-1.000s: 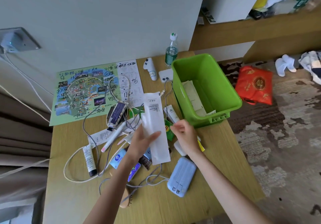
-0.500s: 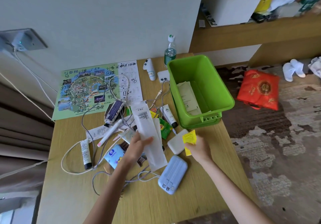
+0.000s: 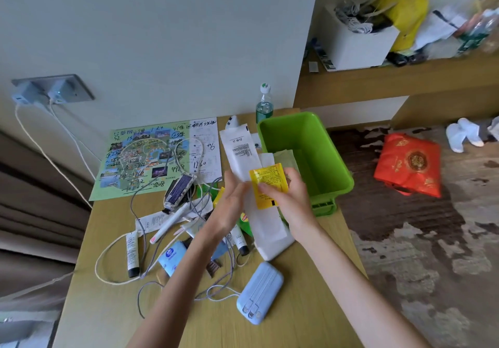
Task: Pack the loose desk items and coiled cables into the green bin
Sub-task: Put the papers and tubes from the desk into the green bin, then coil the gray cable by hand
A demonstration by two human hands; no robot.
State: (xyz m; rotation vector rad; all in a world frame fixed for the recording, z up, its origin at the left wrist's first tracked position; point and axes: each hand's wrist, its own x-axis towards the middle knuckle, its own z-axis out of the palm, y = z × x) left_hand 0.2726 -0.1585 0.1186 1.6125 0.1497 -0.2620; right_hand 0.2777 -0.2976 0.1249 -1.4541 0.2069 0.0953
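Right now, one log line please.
left hand: holds white packet | right hand: pinches yellow sachet | green bin: paper inside | cables: loose on desk

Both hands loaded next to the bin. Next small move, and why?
Likely shift both hands right, over the green bin, and release. The right hand pinches the yellow sachet and the left hand holds the long white packet, both just left of the bin's near wall; the bin is open, with only flat packets at the bottom.
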